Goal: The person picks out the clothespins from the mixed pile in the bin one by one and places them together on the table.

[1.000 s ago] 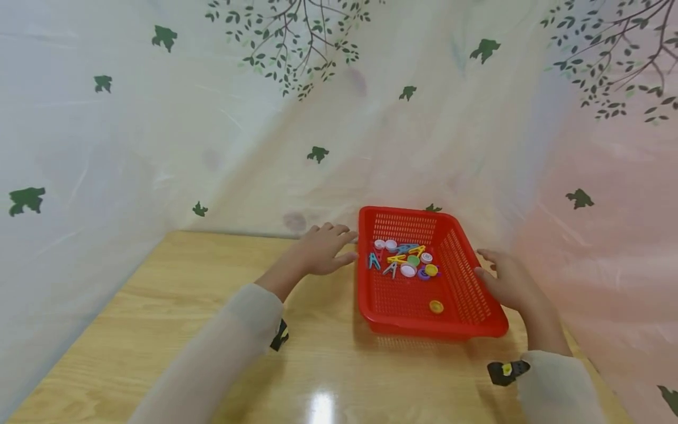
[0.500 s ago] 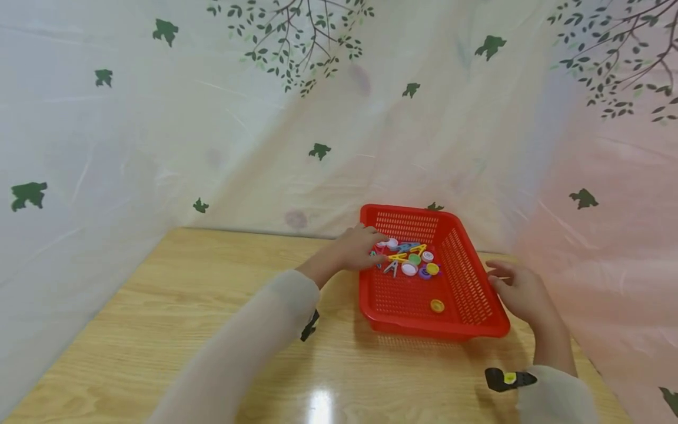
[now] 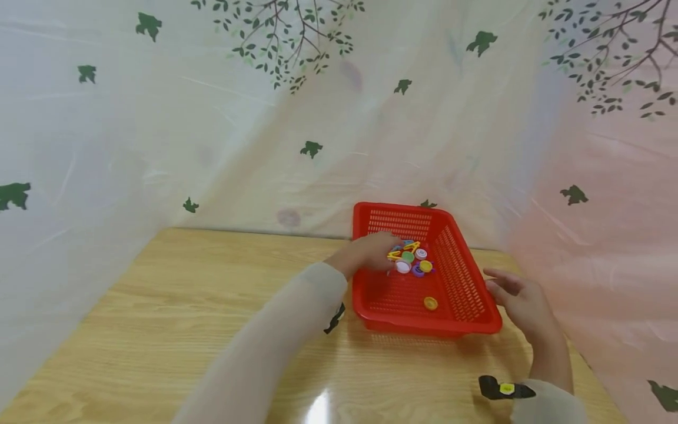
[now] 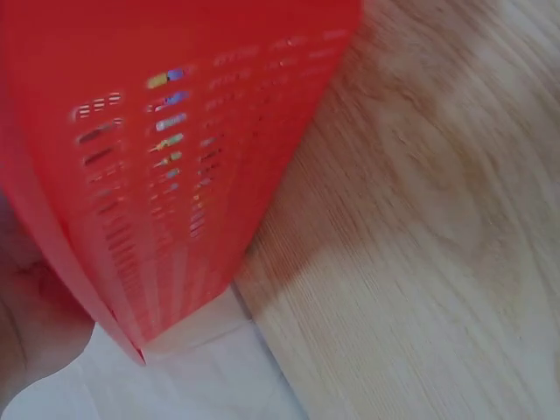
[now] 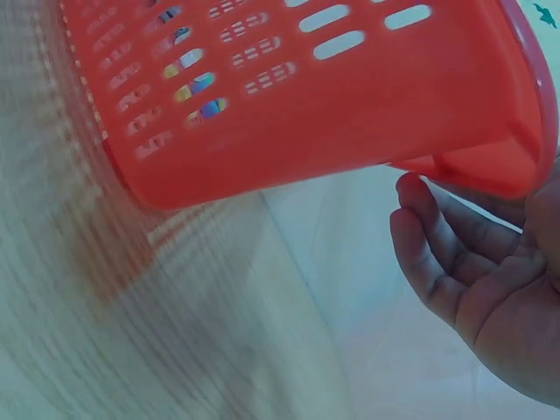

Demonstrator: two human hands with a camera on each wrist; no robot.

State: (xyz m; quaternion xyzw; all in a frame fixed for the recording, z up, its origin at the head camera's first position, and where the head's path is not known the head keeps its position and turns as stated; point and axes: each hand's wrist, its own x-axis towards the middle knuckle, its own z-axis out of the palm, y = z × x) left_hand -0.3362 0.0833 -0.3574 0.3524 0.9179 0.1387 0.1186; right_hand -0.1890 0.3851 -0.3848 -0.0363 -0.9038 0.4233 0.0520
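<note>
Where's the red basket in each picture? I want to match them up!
Head: right of the middle, the red basket seen from above.
Left wrist: upper left, the red basket from outside.
Right wrist: across the top, the red basket from outside.
Shared landmark: the wooden table, in all three.

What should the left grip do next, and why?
I'd have the left grip pinch the nearer yellow clothespin, probably: it reaches into the red perforated basket, and that clothespin lies right beside it, in view. Whether it holds anything is hidden.
</note>
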